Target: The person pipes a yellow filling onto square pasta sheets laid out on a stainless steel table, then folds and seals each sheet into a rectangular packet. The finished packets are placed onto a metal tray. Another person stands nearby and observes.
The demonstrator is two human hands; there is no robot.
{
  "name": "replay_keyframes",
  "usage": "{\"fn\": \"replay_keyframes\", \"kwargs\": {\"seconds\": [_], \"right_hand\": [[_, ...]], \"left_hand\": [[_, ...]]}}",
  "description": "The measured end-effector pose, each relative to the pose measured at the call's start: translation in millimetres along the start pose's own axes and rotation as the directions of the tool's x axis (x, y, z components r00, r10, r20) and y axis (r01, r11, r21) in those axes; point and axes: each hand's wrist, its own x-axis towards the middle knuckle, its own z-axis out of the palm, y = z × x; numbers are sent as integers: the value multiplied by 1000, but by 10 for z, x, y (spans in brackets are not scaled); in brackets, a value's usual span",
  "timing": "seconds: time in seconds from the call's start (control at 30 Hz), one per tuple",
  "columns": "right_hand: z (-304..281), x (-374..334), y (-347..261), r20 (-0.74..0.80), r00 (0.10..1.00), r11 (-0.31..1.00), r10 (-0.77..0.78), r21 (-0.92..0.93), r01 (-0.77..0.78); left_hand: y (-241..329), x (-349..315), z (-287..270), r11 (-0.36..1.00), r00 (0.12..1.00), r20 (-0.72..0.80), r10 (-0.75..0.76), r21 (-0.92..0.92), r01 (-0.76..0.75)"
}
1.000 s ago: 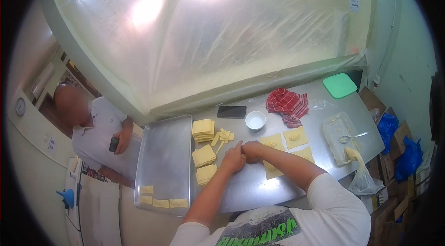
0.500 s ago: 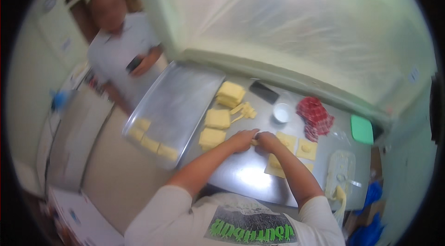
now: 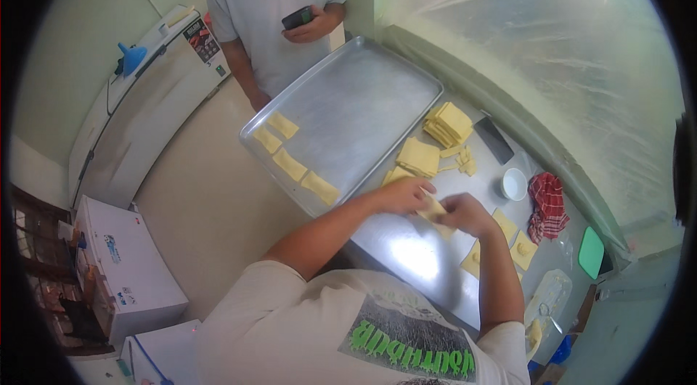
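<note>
Above the metal table (image 3: 392,254), my left hand (image 3: 405,195) and my right hand (image 3: 468,214) hold a pale yellow dough piece (image 3: 433,211) between them, fingers closed at its two ends. Close by my left hand are stacks of square dough sheets (image 3: 419,156), with a taller dough stack (image 3: 449,122) farther back. Dough strips (image 3: 465,160) lie beside them. To the right of my right hand rest dough squares with filling (image 3: 523,249), partly hidden by my forearm. On the left, a large metal tray (image 3: 348,95) carries several flat dough pieces (image 3: 289,165).
A white bowl (image 3: 513,184), dark flat slab (image 3: 494,140), red checked cloth (image 3: 547,205) and green lid (image 3: 591,252) stand toward the back right. A clear container (image 3: 552,291) with a spoon is nearer. Beyond the tray stands a person (image 3: 279,18) holding a phone (image 3: 298,18).
The view has turned left, bringing more of the tray and floor into sight. My hands were close together; now they are farther apart, with the dough piece showing between them.
</note>
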Motion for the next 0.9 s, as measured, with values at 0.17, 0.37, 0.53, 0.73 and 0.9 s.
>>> {"fn": "replay_keyframes", "kwargs": {"seconds": [0.17,0.37,0.53,0.73,0.9], "right_hand": [[363,645,-841,-43,979,952,-198,229,203],[904,1805,-1633,99,981,944,-165,304,128],[1398,2549,-1805,44,992,919,-116,383,90],[1722,2851,-1819,-155,982,974,-111,180,139],[1787,2813,-1862,-233,963,979,-136,119,167]], "left_hand": [[-364,-600,-1018,948,983,-179,-32,-317,-27],[-734,-1064,-2279,968,917,-362,-167,-239,82],[-1109,-1052,-2869,978,834,-527,-163,23,206],[-1434,-981,-3023,913,774,-633,4,318,255],[-1468,-1037,-3007,898,765,-641,54,365,243]]}}
